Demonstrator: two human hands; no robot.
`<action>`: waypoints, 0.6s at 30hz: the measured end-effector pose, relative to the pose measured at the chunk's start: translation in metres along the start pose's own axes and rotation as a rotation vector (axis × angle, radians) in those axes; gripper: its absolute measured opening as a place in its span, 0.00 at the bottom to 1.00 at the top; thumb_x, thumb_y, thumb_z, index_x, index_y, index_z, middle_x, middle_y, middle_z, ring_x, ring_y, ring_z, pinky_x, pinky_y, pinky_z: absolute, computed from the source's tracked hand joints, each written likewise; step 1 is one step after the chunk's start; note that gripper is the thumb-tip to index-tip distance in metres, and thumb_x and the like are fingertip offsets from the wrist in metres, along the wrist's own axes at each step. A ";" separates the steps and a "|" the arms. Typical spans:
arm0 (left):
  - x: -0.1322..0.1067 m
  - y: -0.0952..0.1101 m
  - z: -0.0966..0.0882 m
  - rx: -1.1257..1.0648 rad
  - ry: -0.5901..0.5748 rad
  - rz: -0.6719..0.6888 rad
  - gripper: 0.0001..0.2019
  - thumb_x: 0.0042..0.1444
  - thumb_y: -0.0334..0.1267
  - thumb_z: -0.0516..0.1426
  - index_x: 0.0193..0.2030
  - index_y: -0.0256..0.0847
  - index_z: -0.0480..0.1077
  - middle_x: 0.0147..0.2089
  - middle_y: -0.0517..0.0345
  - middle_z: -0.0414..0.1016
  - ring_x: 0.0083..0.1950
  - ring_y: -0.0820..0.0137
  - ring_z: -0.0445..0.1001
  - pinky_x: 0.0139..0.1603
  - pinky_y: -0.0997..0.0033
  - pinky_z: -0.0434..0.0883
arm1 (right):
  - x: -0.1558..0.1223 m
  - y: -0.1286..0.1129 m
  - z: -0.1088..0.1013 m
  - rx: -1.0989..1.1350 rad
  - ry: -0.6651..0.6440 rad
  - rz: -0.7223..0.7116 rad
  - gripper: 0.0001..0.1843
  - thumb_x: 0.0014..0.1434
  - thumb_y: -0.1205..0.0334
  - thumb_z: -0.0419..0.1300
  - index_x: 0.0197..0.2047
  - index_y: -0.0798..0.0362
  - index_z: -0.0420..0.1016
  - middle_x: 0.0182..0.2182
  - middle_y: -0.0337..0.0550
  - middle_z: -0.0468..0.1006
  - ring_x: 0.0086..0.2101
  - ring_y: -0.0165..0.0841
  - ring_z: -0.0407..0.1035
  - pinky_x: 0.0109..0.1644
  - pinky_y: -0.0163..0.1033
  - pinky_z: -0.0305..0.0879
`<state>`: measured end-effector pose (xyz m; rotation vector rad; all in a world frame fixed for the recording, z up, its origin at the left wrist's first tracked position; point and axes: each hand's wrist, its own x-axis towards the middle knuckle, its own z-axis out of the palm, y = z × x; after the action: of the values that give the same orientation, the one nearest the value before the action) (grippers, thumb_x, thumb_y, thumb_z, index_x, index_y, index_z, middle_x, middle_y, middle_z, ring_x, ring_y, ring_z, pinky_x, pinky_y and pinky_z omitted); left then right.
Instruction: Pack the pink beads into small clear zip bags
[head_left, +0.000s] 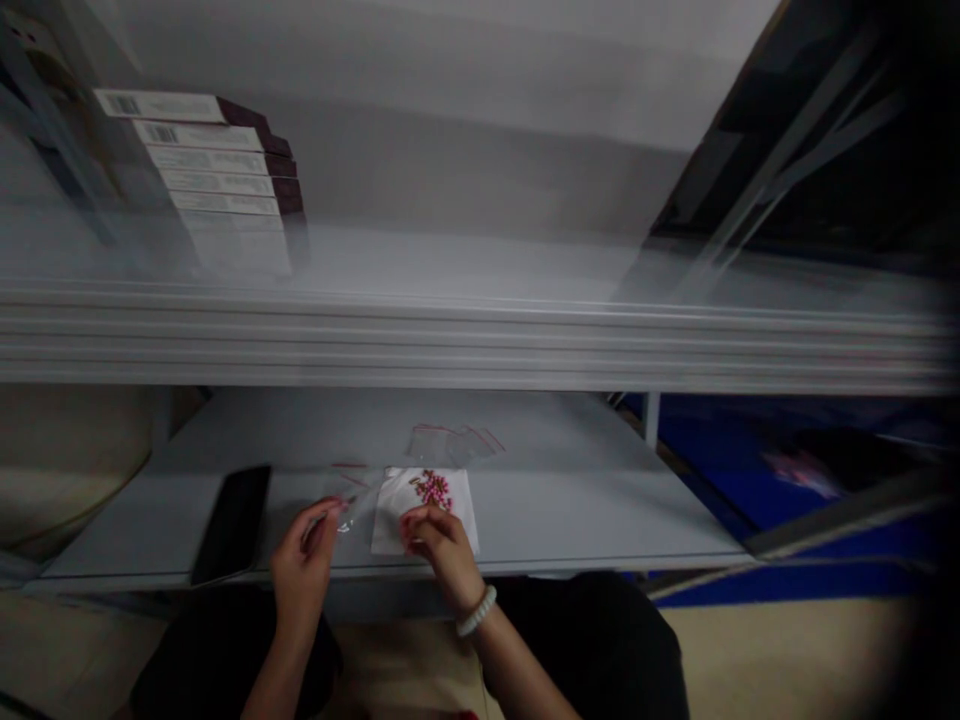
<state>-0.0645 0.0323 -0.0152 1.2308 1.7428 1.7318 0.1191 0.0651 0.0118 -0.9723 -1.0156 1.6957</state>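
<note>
My left hand [304,555] is closed in a pinch on a small clear zip bag [358,505], which has a red line along its top. To its right, a white square sheet [388,520] lies on the lower shelf with a small heap of pink and brown capsule-like pieces [433,489] on it. My right hand [442,545], with a pale bracelet on the wrist, hovers at or just over the sheet, fingertips pressed together. Whatever those fingers hold is too small to make out.
More clear zip bags [450,441] lie behind the sheet. A dark flat phone-like object [232,525] rests at the left near the front edge. Above, the upper shelf's edge [480,345] juts across, bearing a stack of white and dark boxes [217,165].
</note>
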 end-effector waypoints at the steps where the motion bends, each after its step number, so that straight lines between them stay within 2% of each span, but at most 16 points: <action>1: -0.006 0.006 0.003 -0.081 -0.012 -0.030 0.11 0.55 0.43 0.57 0.41 0.40 0.73 0.43 0.52 0.78 0.46 0.61 0.76 0.49 0.63 0.71 | -0.005 0.002 -0.003 0.131 -0.022 0.117 0.11 0.51 0.56 0.63 0.32 0.56 0.76 0.27 0.42 0.77 0.26 0.30 0.69 0.30 0.34 0.64; 3: -0.021 0.018 0.009 -0.198 -0.065 -0.039 0.08 0.56 0.41 0.56 0.39 0.40 0.72 0.43 0.53 0.77 0.48 0.61 0.75 0.51 0.62 0.70 | -0.016 0.004 -0.009 0.334 -0.080 0.322 0.21 0.52 0.47 0.61 0.35 0.59 0.76 0.28 0.45 0.78 0.25 0.29 0.70 0.29 0.33 0.65; 5: -0.034 0.027 0.013 -0.260 -0.131 -0.006 0.05 0.56 0.38 0.55 0.35 0.41 0.70 0.41 0.54 0.76 0.48 0.62 0.74 0.51 0.62 0.70 | -0.024 0.003 -0.014 0.448 -0.123 0.441 0.27 0.53 0.41 0.59 0.36 0.62 0.76 0.27 0.46 0.78 0.24 0.28 0.71 0.27 0.31 0.65; 7: -0.043 0.033 0.014 -0.287 -0.183 0.046 0.03 0.55 0.35 0.55 0.32 0.41 0.69 0.39 0.55 0.75 0.47 0.62 0.73 0.49 0.63 0.70 | -0.031 0.001 -0.018 0.482 -0.118 0.439 0.24 0.52 0.45 0.63 0.36 0.62 0.76 0.26 0.45 0.78 0.23 0.27 0.71 0.27 0.30 0.65; 9: -0.047 0.034 0.013 -0.303 -0.204 0.093 0.03 0.53 0.33 0.54 0.31 0.42 0.69 0.38 0.55 0.74 0.46 0.62 0.72 0.49 0.62 0.69 | -0.037 -0.002 -0.022 0.458 -0.097 0.386 0.17 0.49 0.55 0.68 0.35 0.61 0.76 0.25 0.43 0.78 0.23 0.26 0.71 0.28 0.30 0.66; 11: -0.048 0.034 0.012 -0.325 -0.195 0.118 0.04 0.51 0.32 0.53 0.32 0.42 0.69 0.37 0.55 0.73 0.45 0.61 0.72 0.49 0.61 0.69 | -0.042 -0.003 -0.025 0.422 -0.097 0.361 0.14 0.46 0.62 0.70 0.35 0.61 0.76 0.26 0.44 0.79 0.23 0.26 0.72 0.30 0.31 0.68; 15: -0.048 0.031 0.013 -0.403 -0.187 0.116 0.06 0.47 0.31 0.53 0.32 0.41 0.69 0.37 0.54 0.73 0.44 0.60 0.71 0.50 0.59 0.68 | -0.049 -0.005 -0.029 0.408 -0.119 0.397 0.16 0.46 0.62 0.71 0.37 0.63 0.77 0.28 0.47 0.80 0.25 0.27 0.74 0.34 0.33 0.70; 18: -0.049 0.032 0.013 -0.447 -0.201 0.115 0.08 0.49 0.32 0.52 0.36 0.41 0.70 0.39 0.54 0.73 0.47 0.59 0.71 0.52 0.57 0.68 | -0.050 -0.005 -0.031 0.396 -0.073 0.393 0.15 0.45 0.62 0.72 0.35 0.62 0.78 0.28 0.47 0.80 0.26 0.27 0.74 0.34 0.33 0.70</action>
<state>-0.0180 -0.0028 -0.0022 1.2638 1.1104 1.8554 0.1625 0.0255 0.0144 -0.8880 -0.5169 2.1662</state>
